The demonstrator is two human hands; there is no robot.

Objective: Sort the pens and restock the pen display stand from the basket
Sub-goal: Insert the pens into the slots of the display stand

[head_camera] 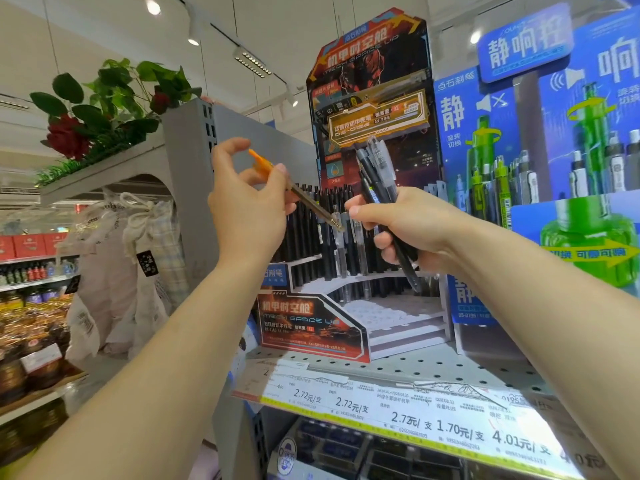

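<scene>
A red and black pen display stand (311,327) sits on the shelf, with several black pens (311,233) upright in its back rows. My left hand (246,216) pinches an orange-capped pen (301,194) that slants down to the right, its tip just above the standing pens. My right hand (405,223) is closed around a bundle of black pens (377,174), held in front of the stand's backboard. The stand's white front tiers (391,317) hold no pens. No basket is in view.
A blue and green pen display (540,161) stands to the right on the same perforated shelf (433,365). Price labels (415,414) line the shelf edge. To the left are a grey partition (187,174), hanging cloth bags (114,265) and shelves of goods.
</scene>
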